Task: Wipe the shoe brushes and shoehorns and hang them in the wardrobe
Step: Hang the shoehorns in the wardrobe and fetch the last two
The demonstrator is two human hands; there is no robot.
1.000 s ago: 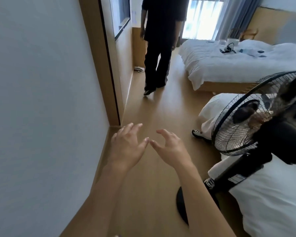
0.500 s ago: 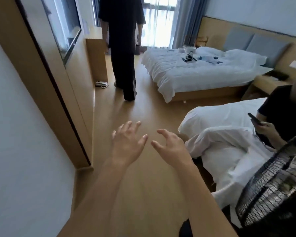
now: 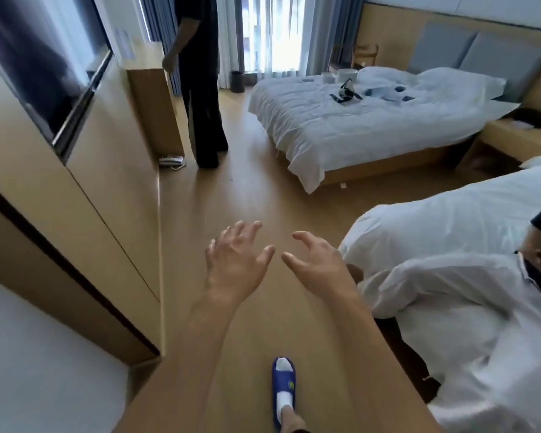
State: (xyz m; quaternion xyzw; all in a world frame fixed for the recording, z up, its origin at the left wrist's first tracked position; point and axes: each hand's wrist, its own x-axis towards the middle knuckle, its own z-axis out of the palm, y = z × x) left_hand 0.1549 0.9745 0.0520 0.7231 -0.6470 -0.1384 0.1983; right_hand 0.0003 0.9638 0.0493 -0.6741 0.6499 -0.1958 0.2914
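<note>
Both arms reach out over the wooden floor [image 3: 263,195]; left hand [image 3: 236,264] and right hand [image 3: 320,265] hover close together, fingers spread and loosely curved, holding nothing. No brushes or shoehorns show.

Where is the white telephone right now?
In the head view, the white telephone sits on the floor at upper left, against the wooden cabinet, beside the feet of the person in black.

The left hand [image 3: 236,264] and right hand [image 3: 320,265] hover empty, fingers [image 3: 247,228] spread, above the wooden floor [image 3: 263,198].
</note>
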